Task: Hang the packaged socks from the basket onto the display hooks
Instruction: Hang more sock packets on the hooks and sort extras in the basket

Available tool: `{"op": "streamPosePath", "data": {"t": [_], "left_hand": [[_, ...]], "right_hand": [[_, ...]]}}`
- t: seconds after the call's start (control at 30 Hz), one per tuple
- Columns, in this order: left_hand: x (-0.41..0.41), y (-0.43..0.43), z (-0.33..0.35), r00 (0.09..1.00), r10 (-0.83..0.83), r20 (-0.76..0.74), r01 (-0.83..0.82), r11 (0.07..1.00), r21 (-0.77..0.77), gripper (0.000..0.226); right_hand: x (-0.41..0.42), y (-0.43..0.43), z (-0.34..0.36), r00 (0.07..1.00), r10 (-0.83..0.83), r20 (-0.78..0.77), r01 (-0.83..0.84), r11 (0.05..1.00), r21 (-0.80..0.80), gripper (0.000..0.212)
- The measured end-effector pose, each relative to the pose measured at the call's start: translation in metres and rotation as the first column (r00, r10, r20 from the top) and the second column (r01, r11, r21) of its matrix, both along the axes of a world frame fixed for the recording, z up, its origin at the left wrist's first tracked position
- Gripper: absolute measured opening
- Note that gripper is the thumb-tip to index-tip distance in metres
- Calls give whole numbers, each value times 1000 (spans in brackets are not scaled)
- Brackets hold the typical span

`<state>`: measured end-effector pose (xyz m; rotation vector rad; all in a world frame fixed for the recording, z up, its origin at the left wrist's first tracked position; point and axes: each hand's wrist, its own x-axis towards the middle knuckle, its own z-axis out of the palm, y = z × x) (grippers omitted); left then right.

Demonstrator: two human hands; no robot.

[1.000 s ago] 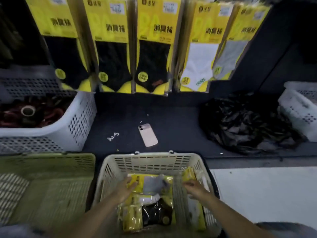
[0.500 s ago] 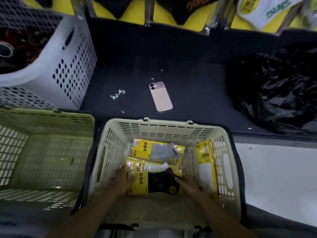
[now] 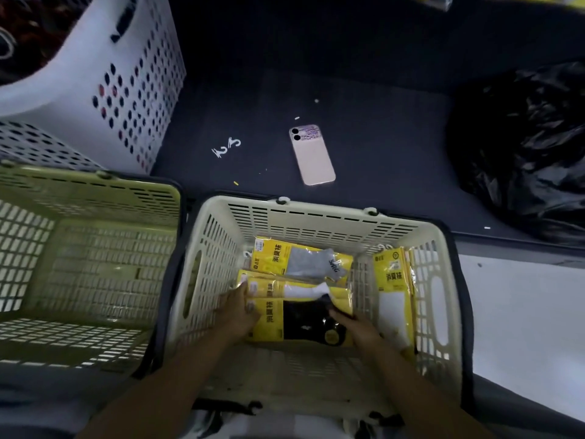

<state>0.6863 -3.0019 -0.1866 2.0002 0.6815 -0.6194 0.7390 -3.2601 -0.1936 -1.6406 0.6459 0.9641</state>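
The cream basket [image 3: 316, 213] stands just below me. Three sock packs lie stacked flat in it: a grey sock pack [image 3: 304, 261] farthest, a white sock pack [image 3: 304, 288] in the middle, and a black sock pack [image 3: 300, 318] nearest. Another white-sock pack [image 3: 392, 289] leans upright against the right wall. My left hand [image 3: 237, 312] grips the left end of the black sock pack, fingertips reaching the white pack's edge. My right hand [image 3: 357, 327] rests with straight fingers on the black pack's right end. The display hooks are out of view.
A pale green basket [image 3: 95, 191] sits to the left of the cream one. A white perforated bin [image 3: 126, 90] stands at the back left. On the dark shelf lie a pink phone [image 3: 311, 155] and, at right, a black plastic bag [image 3: 522, 147].
My view has tipped down, so the hanging packs have left the frame. Both hands have sunk deeper into the basket and closed in on the ends of the black sock pack.
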Motion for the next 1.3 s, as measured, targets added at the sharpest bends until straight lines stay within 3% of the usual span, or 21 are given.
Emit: {"op": "streamPosePath", "data": {"t": [0.1, 0.23, 0.37, 0.43, 0.53, 0.63, 0.77, 0.93, 1.1, 1.17, 1.3], "left_hand": [[2, 0, -1, 993, 72, 90, -70, 997, -30, 61], [17, 1, 4, 961, 197, 193, -169, 974, -150, 69], [39, -5, 0, 940, 317, 127, -292, 939, -181, 89], [48, -8, -7, 926, 377, 35, -368, 917, -155, 82], [57, -8, -17, 944, 330, -16, -330, 939, -100, 63], [61, -4, -21, 957, 283, -65, -289, 949, -124, 60], [60, -2, -19, 964, 247, -95, -258, 958, -122, 64], [44, -7, -3, 925, 359, -127, -377, 908, -182, 71], [28, -7, 29, 856, 506, -106, -517, 829, -215, 63], [27, -8, 49, 799, 597, -72, -593, 764, -253, 56], [36, -11, 109, 824, 559, 95, -507, 801, -318, 66]], "right_hand": [[10, -6, 8, 1000, 24, 3, -24, 996, 84, 31], [35, -11, 17, 991, -113, 77, 108, 992, 67, 8], [58, -13, 13, 981, -172, 89, 172, 985, 8, 16], [64, -8, 10, 986, -141, 85, 140, 990, 16, 25], [69, 2, 5, 989, -141, 38, 139, 989, 53, 52], [74, 7, 0, 995, -99, 2, 99, 994, 42, 52], [70, 2, 2, 997, -69, 21, 68, 996, 55, 29], [45, 4, 26, 999, -51, -8, 52, 989, 139, 61], [35, 8, 74, 992, 16, 124, -28, 995, 91, 19], [37, 8, 100, 984, 24, 179, -39, 996, 81, 23], [44, 0, 163, 948, -60, 311, 24, 992, 121, 26]]}}
